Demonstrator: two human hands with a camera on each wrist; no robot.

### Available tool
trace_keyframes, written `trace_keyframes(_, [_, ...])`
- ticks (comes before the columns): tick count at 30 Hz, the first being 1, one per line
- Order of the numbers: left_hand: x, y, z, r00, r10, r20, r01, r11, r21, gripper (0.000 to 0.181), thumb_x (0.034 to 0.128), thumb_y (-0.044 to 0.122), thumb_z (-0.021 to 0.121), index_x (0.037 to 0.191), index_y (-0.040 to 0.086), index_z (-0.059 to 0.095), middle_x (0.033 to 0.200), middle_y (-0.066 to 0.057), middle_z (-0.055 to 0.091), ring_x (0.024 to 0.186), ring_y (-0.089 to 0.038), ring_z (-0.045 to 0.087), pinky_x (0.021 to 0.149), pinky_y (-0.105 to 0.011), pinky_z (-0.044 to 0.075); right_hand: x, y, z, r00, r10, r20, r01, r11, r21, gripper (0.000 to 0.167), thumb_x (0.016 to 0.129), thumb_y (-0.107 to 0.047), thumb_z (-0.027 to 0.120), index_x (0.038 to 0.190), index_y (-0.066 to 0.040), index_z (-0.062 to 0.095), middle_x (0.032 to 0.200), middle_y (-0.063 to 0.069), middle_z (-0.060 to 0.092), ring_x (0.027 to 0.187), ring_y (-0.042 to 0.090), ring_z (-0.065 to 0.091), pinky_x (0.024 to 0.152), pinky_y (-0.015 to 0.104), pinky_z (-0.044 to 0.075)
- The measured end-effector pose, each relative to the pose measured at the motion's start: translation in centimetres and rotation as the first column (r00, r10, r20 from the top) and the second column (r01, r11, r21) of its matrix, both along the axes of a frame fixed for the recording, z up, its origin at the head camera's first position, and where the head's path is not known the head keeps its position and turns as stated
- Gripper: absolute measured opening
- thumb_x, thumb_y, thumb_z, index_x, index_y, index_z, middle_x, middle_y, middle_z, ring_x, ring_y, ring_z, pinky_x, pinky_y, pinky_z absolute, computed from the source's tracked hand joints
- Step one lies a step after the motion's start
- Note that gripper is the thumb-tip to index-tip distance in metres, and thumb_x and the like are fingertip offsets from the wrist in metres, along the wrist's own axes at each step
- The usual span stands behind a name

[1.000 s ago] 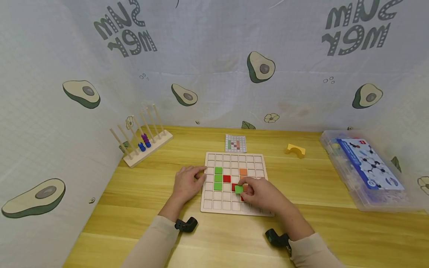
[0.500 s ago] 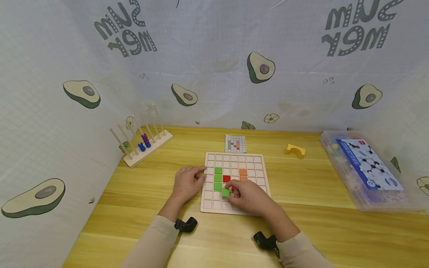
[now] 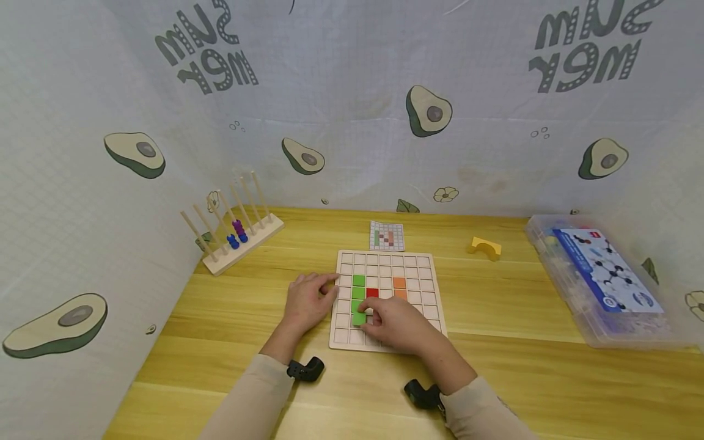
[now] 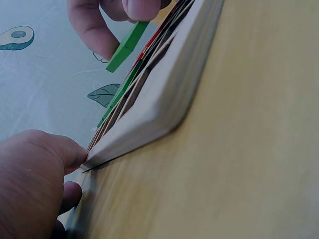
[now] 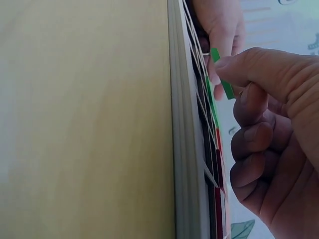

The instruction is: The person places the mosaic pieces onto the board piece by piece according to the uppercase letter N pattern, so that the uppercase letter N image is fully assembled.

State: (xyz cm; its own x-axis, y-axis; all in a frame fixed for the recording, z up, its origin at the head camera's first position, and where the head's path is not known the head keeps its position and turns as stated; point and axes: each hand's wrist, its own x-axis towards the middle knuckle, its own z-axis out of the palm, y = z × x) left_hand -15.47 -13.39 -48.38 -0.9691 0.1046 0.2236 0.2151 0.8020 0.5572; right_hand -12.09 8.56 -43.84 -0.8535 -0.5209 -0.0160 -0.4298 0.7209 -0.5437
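Observation:
A wooden grid board (image 3: 346, 336) lies flat on the table. My right hand (image 3: 404, 324) pinches a small green square tile (image 3: 359, 319) between thumb and finger, over the lower left of the grid. In the left wrist view this tile (image 4: 127, 47) is tilted and just above the board. Set in the grid are a column of green tiles (image 3: 358, 293), a red tile (image 3: 372, 293) and orange tiles (image 3: 399, 283); the right hand hides other cells. My left hand (image 3: 309, 300) rests at the board's left edge, its fingertips touching the rim.
Behind the board lies a printed pattern card (image 3: 387, 236). A peg stand (image 3: 244, 245) with blue and purple beads is at the back left. A yellow arch block (image 3: 484, 248) stands to the right, near a clear plastic case (image 3: 605, 275). Patterned cloth hangs around the table.
My right hand has carried the green tile leftward across the board, from beside the orange tiles to just below the green column. The left hand has stayed put.

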Motion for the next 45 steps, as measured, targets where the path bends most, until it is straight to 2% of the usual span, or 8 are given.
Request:
trace_keyframes(7, [-0.01, 0.02, -0.11, 1.000, 0.001, 0.005, -0.001, 1.000, 0.006, 0.030, 0.0960, 0.030, 0.068, 0.124, 0.025, 0.075, 0.079, 0.008, 0.062, 0.078, -0.014, 0.048, 0.076, -0.031, 0.033, -0.08, -0.25, -0.21, 0.999, 0.009, 0.033, -0.010, 0.999, 0.032, 0.018, 0.090, -0.022, 0.075, 0.108, -0.019, 0.073, 0.062, -0.012, 0.050, 0.055, 0.002, 0.044, 0.053, 0.021, 0.036])
trace_keyframes(21, [-0.01, 0.12, 0.09, 1.000, -0.007, 0.005, 0.007, 1.000, 0.003, 0.030, 0.0964, 0.030, 0.067, 0.125, 0.024, 0.075, 0.081, 0.007, 0.064, 0.079, -0.014, 0.048, 0.076, -0.032, 0.034, -0.06, -0.28, -0.17, 0.999, 0.036, 0.025, -0.037, 0.998, 0.044, 0.018, 0.089, -0.020, 0.075, 0.107, -0.017, 0.074, 0.061, -0.012, 0.050, 0.054, 0.002, 0.044, 0.052, 0.022, 0.035])
trace_keyframes(29, [-0.08, 0.11, -0.02, 1.000, -0.003, -0.013, 0.003, 1.000, -0.006, 0.030, 0.0960, 0.031, 0.067, 0.124, 0.024, 0.075, 0.081, 0.008, 0.064, 0.080, -0.014, 0.050, 0.077, -0.033, 0.035, 0.08, -0.06, -0.18, 1.000, 0.003, 0.013, -0.004, 0.998, 0.056, 0.016, 0.090, -0.020, 0.074, 0.106, -0.019, 0.074, 0.060, -0.010, 0.050, 0.055, 0.004, 0.044, 0.053, 0.023, 0.035])
trace_keyframes(45, [-0.13, 0.01, -0.22, 1.000, 0.003, 0.011, -0.003, 1.000, -0.005, 0.030, 0.0964, 0.032, 0.067, 0.124, 0.025, 0.075, 0.082, 0.007, 0.064, 0.082, -0.015, 0.050, 0.077, -0.033, 0.034, 0.16, -0.14, -0.31, 0.999, -0.044, -0.022, 0.044, 0.998, 0.037, 0.015, 0.089, -0.022, 0.075, 0.103, -0.019, 0.074, 0.061, -0.011, 0.049, 0.055, 0.003, 0.044, 0.054, 0.022, 0.036])
